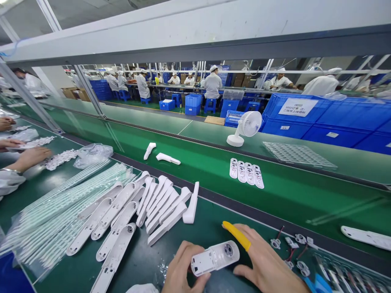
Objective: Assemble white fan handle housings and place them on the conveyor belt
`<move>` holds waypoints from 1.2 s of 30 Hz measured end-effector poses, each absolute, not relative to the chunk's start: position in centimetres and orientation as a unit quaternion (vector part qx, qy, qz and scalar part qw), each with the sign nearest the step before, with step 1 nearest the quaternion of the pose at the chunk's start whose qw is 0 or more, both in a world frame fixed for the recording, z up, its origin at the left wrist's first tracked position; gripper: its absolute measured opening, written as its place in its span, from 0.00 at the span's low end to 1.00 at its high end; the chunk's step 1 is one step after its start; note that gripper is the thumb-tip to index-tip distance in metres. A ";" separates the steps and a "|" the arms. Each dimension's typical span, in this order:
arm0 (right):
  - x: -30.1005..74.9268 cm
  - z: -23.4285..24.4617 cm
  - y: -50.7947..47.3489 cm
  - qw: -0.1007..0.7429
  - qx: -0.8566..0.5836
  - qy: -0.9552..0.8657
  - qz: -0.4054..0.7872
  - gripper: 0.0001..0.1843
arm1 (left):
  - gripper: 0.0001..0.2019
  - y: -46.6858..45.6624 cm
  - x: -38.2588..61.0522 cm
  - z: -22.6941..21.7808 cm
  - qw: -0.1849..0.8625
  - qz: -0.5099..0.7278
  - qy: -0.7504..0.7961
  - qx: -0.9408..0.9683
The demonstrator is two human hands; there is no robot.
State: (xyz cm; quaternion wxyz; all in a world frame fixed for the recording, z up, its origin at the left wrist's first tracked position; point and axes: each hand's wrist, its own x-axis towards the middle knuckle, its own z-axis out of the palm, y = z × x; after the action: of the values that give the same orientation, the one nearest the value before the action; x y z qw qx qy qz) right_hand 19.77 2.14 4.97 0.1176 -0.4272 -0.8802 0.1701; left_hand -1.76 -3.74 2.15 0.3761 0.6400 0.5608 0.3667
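My left hand (181,268) grips a white plastic housing (207,260) by its left end, fingers on top and thumb below. The housing is elongated, with a round dark fitting in its right end. Just right of it, my right hand (265,260) is open, thumb and fingers apart, a yellow finger cot (236,235) on one finger. No contact between my right hand and the housing shows. Left of my hands lie several similar white housings (114,242) with their hollow sides up, and a row of white angled handle pieces (165,203).
Motors with wires (275,243) and a clear tray (345,272) lie at right. Bagged strips (70,207) cover the left. Beyond the bench edge, a green belt (207,162) carries white panels (246,173); a small fan (249,124) stands behind. A co-worker's hands (32,158) are at far left.
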 end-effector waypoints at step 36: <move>23.4 5.1 14.4 0.037 -0.646 -0.763 0.009 0.14 | 0.17 -3.6 1.1 3.3 0.323 0.029 0.580 0.748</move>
State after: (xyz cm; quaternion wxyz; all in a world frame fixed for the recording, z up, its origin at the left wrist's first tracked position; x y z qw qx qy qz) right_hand 23.39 14.40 5.05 0.0374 -0.6458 -0.7625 0.0085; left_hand 1.14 -3.57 3.29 0.3228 0.7477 0.5796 0.0293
